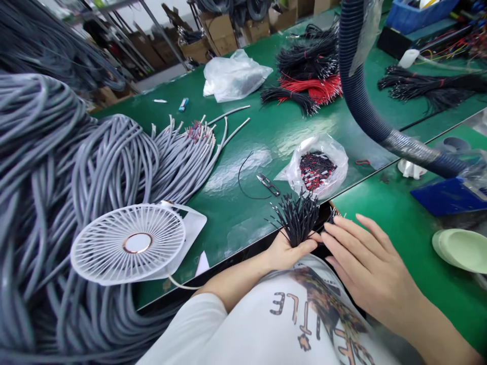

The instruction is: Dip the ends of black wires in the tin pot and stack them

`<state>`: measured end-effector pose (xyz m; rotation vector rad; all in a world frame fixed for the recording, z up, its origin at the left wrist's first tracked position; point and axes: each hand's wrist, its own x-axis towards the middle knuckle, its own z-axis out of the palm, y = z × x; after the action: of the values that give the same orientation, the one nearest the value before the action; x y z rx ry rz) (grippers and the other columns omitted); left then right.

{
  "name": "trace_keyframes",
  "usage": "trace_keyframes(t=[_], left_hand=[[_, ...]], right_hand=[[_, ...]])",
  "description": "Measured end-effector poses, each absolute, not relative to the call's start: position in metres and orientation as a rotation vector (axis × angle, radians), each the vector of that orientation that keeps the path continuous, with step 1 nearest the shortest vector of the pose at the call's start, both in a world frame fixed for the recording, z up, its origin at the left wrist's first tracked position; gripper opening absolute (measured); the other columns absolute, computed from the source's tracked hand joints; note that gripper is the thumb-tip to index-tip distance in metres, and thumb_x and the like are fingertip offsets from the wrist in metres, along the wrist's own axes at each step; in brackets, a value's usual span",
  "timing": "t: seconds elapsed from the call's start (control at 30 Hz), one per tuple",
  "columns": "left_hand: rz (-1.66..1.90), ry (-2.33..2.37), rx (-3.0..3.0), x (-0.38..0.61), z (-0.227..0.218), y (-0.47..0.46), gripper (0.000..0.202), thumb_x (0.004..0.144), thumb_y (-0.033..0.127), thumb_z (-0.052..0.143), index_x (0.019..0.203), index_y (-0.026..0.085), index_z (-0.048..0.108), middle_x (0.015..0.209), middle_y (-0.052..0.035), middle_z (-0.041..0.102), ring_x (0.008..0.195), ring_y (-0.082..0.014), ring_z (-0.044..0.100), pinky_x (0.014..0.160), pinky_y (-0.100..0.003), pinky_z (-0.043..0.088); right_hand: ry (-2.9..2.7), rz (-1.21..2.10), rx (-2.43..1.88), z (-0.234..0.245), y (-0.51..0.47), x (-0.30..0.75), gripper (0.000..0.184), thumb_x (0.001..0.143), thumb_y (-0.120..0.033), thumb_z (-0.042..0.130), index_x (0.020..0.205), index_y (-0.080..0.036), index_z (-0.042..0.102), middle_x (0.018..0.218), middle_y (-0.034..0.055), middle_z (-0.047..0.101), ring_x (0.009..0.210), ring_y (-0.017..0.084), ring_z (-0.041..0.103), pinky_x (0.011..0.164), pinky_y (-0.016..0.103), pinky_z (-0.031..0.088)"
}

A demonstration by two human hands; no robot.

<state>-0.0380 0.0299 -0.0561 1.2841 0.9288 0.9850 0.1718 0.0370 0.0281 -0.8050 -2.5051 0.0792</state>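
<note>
White printed tee (254, 319) is closest to the cam. Left hand (285, 252) has its fingers curled round thin, bristly black wires (297, 220) at the edge of the green table (236, 220); right hand (365, 261) is nearly straight-fingered, can't tell if it's gripping. Bunch looks gathered, no tie visible, so probably unfinished. Fat, smooth grey cables (114, 157) loop alongside.

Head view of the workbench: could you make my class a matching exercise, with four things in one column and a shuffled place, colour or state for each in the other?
Things:
1. Nearest black wire bundle
2. Fan
3. Snips
4. Open plastic bag

Places, colours and states:
A. Holds many small red and black pieces
B. Gripped in the person's left hand
C. White, with spokes around a round centre
D. Lying on the green tabletop beside a thin, curved black wire

Pairs: 1-B, 2-C, 3-D, 4-A
</note>
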Motion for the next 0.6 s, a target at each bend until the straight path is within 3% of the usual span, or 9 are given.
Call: trace_keyframes(t=[0.07, 0.17, 0.3, 0.4, 0.5, 0.6], left_hand=[[1.011, 0.867, 1.304, -0.035, -0.057, 0.031, 0.046, 0.091, 0.054, 0.062, 0.099, 0.013, 0.079, 0.09, -0.0115, 0.076, 0.083, -0.0218, 0.069, 0.084, -0.034, 0.055], [1.02, 0.844, 1.264, -0.033, -0.059, 0.031, 0.045, 0.089, 0.056, 0.064, 0.096, 0.013, 0.079, 0.089, -0.0113, 0.076, 0.086, -0.0225, 0.069, 0.085, -0.035, 0.055], [0.962, 0.918, 1.092, -0.032, -0.063, 0.027, 0.051, 0.085, 0.06, 0.067, 0.1, 0.013, 0.077, 0.065, -0.005, 0.066, 0.066, -0.017, 0.063, 0.065, -0.028, 0.051], [0.906, 0.896, 0.986, -0.032, -0.067, 0.026, 0.057, 0.083, 0.062, 0.069, 0.108, 0.011, 0.073, 0.047, 0.0047, 0.047, 0.043, -0.0087, 0.043, 0.047, -0.022, 0.037], [0.896, 0.801, 0.867, -0.032, -0.071, 0.027, 0.063, 0.086, 0.063, 0.065, 0.122, 0.011, 0.063, 0.043, 0.0103, 0.039, 0.035, -0.0053, 0.03, 0.039, -0.019, 0.026], [0.906, 0.715, 0.808, -0.031, -0.073, 0.028, 0.055, 0.089, 0.062, 0.061, 0.115, 0.013, 0.063, 0.042, 0.0107, 0.039, 0.032, -0.0054, 0.03, 0.037, -0.018, 0.024]], right_hand=[[-2.565, 0.015, -0.842, 0.022, 0.044, 0.165, 0.03, 0.096, -0.016, 0.057, 0.124, -0.009, 0.065, 0.128, 0.0156, 0.069, 0.131, 0.033, 0.055, 0.118, 0.058, 0.03], [-2.579, 0.012, -0.868, 0.016, 0.05, 0.164, 0.027, 0.098, -0.021, 0.057, 0.119, -0.01, 0.067, 0.113, 0.0129, 0.074, 0.119, 0.031, 0.062, 0.118, 0.061, 0.027], [-2.525, 0.027, -0.845, 0.013, 0.048, 0.168, 0.028, 0.096, -0.013, 0.055, 0.121, -0.013, 0.067, 0.097, 0.0075, 0.075, 0.106, 0.026, 0.066, 0.118, 0.063, 0.025], [-2.48, 0.028, -0.805, 0.007, 0.045, 0.168, 0.033, 0.096, -0.007, 0.051, 0.125, -0.011, 0.066, 0.092, 0.0073, 0.074, 0.1, 0.023, 0.066, 0.117, 0.061, 0.027], [-2.431, 0.024, -0.793, -0.005, 0.046, 0.167, 0.025, 0.095, -0.006, 0.05, 0.111, -0.011, 0.069, 0.089, 0.0078, 0.074, 0.096, 0.023, 0.066, 0.116, 0.058, 0.03], [-2.438, 0.086, -0.843, -0.01, 0.049, 0.169, 0.023, 0.095, -0.004, 0.05, 0.102, -0.014, 0.069, 0.087, 0.0061, 0.074, 0.093, 0.022, 0.066, 0.114, 0.056, 0.03]])
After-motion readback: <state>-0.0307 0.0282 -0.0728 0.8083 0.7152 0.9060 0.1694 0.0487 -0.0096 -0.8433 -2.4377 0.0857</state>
